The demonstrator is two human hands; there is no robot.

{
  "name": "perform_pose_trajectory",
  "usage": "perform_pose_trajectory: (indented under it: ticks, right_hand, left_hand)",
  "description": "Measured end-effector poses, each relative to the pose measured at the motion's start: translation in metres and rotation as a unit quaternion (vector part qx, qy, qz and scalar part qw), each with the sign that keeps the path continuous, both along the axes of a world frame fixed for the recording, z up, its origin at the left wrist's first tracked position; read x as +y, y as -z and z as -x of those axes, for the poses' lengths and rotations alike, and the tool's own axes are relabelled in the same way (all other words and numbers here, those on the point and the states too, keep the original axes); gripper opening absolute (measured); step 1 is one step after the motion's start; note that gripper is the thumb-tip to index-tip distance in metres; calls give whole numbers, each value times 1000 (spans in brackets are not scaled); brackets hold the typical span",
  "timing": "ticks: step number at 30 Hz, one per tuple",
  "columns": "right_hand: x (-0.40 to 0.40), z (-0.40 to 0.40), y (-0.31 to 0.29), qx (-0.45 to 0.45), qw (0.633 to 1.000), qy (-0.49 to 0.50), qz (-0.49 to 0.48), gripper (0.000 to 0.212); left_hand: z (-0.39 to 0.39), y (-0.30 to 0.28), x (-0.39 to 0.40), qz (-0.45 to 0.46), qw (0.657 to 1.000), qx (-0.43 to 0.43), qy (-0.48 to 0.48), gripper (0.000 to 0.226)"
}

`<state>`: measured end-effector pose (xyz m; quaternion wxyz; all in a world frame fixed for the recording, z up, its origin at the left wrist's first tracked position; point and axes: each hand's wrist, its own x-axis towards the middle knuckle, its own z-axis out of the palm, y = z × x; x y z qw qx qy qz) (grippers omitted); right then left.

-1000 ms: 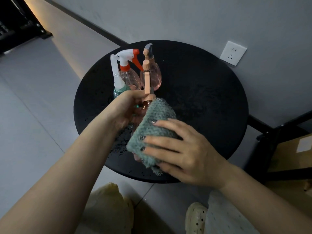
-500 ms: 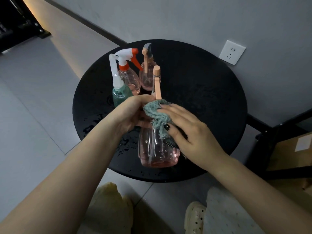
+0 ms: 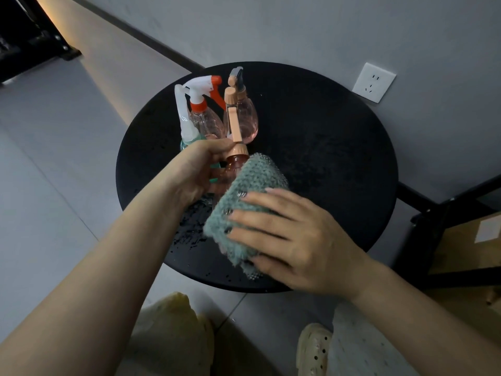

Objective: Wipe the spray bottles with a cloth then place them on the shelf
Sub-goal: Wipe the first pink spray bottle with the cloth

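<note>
- Nearest you, at the bottom edge, your pale perforated clog (image 3: 314,351) stands on the grey floor (image 3: 40,164), with a yellowish bundle (image 3: 173,329) to its left.
- Just above that, your right hand (image 3: 295,240) lies over the teal knitted cloth (image 3: 244,202), fingers (image 3: 260,198) spread and pressing the cloth around the body of the held bottle; whether the thumb curls under it is hidden.
- Your left hand (image 3: 198,172) grips the pink spray bottle (image 3: 235,156) at its neck, just below the peach collar, holding it tilted above the counter (image 3: 339,158); most of the bottle's body is covered by the cloth.
- Under your hands, water droplets (image 3: 189,229) speckle the round black counter.
- Farther back, three more bottles stand close together on the counter: a green bottle with a white trigger (image 3: 184,123), a pink bottle with a white and orange trigger (image 3: 203,109), and a pink bottle with a peach and grey sprayer (image 3: 244,115).
- Beyond them, a white wall socket (image 3: 373,82) sits on the grey wall.
- At the right edge, a black frame holds a cardboard box (image 3: 471,245).
</note>
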<state>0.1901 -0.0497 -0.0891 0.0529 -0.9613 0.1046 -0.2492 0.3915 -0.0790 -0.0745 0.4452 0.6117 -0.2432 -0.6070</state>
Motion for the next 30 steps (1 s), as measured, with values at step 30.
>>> perform_pose_trajectory:
  ticks: [30]
  right_hand:
    - [-5,-9,5,-87,948,137,-275,41]
  left_hand:
    - [13,-2,7,38,994,-18,103,18]
